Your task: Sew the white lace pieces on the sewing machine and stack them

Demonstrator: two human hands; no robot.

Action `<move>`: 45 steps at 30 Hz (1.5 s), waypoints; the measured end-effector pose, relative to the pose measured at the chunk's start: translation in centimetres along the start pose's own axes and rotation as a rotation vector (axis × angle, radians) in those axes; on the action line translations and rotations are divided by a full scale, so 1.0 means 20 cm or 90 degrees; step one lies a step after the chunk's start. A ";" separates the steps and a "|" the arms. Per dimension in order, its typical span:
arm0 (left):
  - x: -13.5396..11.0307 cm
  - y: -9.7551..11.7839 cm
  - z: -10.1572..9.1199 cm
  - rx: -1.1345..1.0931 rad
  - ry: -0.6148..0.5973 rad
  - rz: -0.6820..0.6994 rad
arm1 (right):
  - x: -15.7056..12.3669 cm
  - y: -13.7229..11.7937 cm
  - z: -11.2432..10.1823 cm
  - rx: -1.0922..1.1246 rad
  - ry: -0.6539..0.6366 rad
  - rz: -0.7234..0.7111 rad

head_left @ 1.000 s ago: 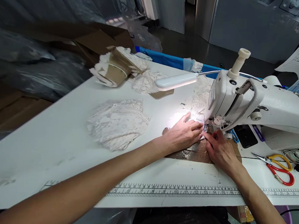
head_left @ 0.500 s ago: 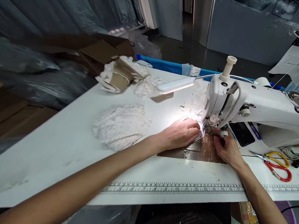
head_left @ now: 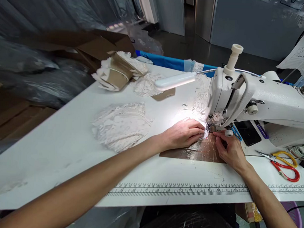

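Observation:
A white sewing machine (head_left: pixel 244 97) stands at the right, its needle area lit by a lamp. My left hand (head_left: pixel 183 133) lies just left of the presser foot, fingers together and pressed down on a small piece of white lace (head_left: pixel 206 132). Most of that lace is hidden by the hand and the machine. Right of the foot, my right hand (head_left: pixel 229 148) has thumb and index finger bent close together in a pinch; what is between them cannot be made out. Both hands rest around a shiny brown plate (head_left: pixel 195 154) on the table.
A stack of lace pieces (head_left: pixel 123 126) lies left of my forearm. Behind it sit a tied lace bundle (head_left: pixel 118 73) and a lamp arm (head_left: pixel 176 81). Scissors (head_left: pixel 285 163), a phone (head_left: pixel 248 133) and a printed ruler (head_left: pixel 179 190) are on the right and along the front edge.
My right hand's fingertips have moved left, closer to the presser foot, uncovering a blue item behind them. My left hand stays on the lace. The whole view has shifted slightly.

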State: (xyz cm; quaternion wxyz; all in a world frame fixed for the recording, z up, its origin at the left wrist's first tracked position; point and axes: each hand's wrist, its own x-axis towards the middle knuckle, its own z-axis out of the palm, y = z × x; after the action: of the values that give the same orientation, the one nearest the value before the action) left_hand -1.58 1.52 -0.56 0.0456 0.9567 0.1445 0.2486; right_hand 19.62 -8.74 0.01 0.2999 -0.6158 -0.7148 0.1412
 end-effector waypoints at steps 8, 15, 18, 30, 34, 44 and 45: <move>0.00 0.01 0.00 0.065 0.001 0.035 | 0.01 -0.03 0.01 -0.125 -0.129 -0.038; 0.00 0.01 0.00 0.084 -0.007 0.057 | 0.01 -0.03 -0.01 -0.110 -0.132 -0.035; 0.00 0.01 0.00 0.086 -0.003 0.061 | 0.02 -0.02 -0.02 -0.058 -0.116 0.003; 0.00 0.01 0.00 0.066 -0.010 0.050 | 0.01 -0.05 -0.01 -0.199 -0.163 -0.069; 0.00 0.02 0.00 0.064 -0.016 0.049 | 0.02 -0.07 0.00 -0.265 -0.179 -0.076; 0.01 0.06 -0.03 0.120 -0.064 0.037 | 0.02 -0.12 0.01 -0.321 -0.175 -0.072; 0.01 0.06 -0.03 0.118 -0.070 0.036 | 0.02 -0.12 0.02 -0.329 -0.178 -0.068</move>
State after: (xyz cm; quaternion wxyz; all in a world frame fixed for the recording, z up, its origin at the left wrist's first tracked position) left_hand -1.39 0.51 0.23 -0.0420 0.9727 0.1372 0.1822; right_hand 17.50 -8.77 1.23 0.0391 -0.6076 -0.7930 0.0221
